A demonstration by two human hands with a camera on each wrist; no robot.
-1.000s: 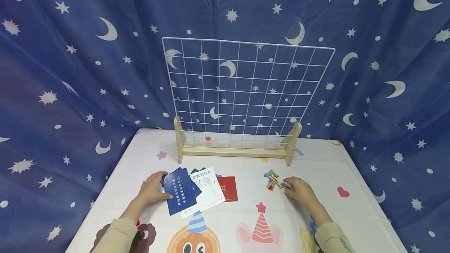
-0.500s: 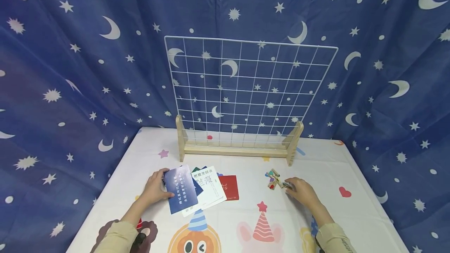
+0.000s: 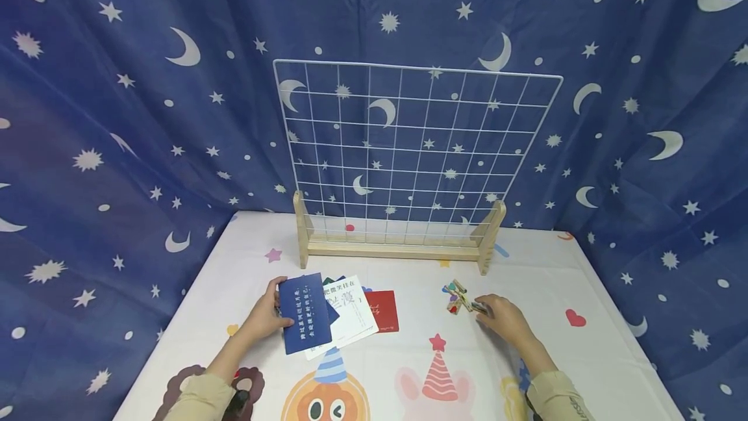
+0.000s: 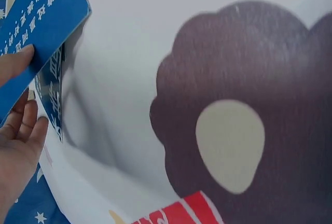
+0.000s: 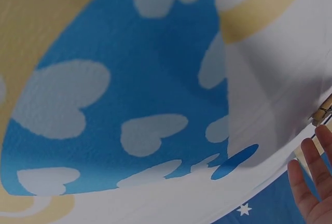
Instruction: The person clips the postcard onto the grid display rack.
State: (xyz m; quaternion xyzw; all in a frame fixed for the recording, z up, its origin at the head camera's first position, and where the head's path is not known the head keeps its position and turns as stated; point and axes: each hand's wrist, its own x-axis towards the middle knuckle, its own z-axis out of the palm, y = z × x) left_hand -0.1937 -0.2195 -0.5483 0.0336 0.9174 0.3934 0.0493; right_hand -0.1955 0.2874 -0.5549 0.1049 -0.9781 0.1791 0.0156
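Note:
At the left of the pile, my left hand (image 3: 265, 312) pinches a dark blue postcard (image 3: 305, 314) with white writing, holding it slightly raised. In the left wrist view the thumb (image 4: 18, 63) presses the card's face, the other fingers are beneath, and another blue card (image 4: 51, 86) shows under it. White cards (image 3: 353, 310), a red card (image 3: 384, 311) and partly hidden blue and green cards overlap next to it. On the right, my right hand (image 3: 507, 318) holds a small wooden clothespin (image 3: 480, 308) by its fingertips, beside several clothespins (image 3: 456, 296) with coloured decorations. Its thumb is out of the right wrist view.
Behind the cards stands a white wire grid (image 3: 409, 148) in a wooden base (image 3: 391, 251). A white cloth (image 3: 421, 369) printed with cartoon figures covers the table. Blue curtains (image 3: 146, 115) with moons and stars hang behind and at both sides.
My left hand has shifted the blue postcard slightly to the right and tilted it. The blue card beneath is now more covered. My right hand stays beside the clothespins.

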